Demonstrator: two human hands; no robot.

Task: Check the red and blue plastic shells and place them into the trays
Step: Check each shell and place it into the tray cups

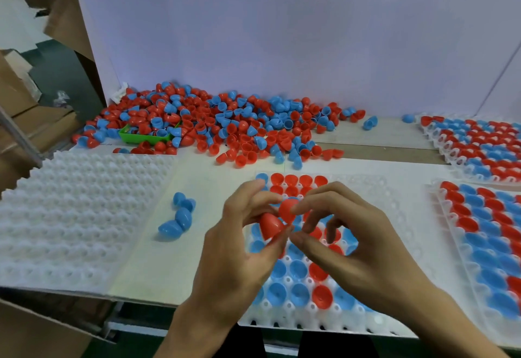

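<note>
Lighting bright, even and diffuse, with a faint violet cast on the white backdrop [282, 47]; shadows under the hands and loose shells on the tabletop [158, 259] are soft and weak. Wide-angle distortion is marked: the tabletop front edge and the filled trays at right [479, 230] bow and stretch toward the frame edges. Slight softness overall, more at the left hand [239, 245] and right hand [358, 245]; backdrop lettering at top blurred, unreadable.

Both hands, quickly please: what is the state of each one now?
Left hand: fingers hold a red shell.
Right hand: fingers pinch a second red shell.
</note>
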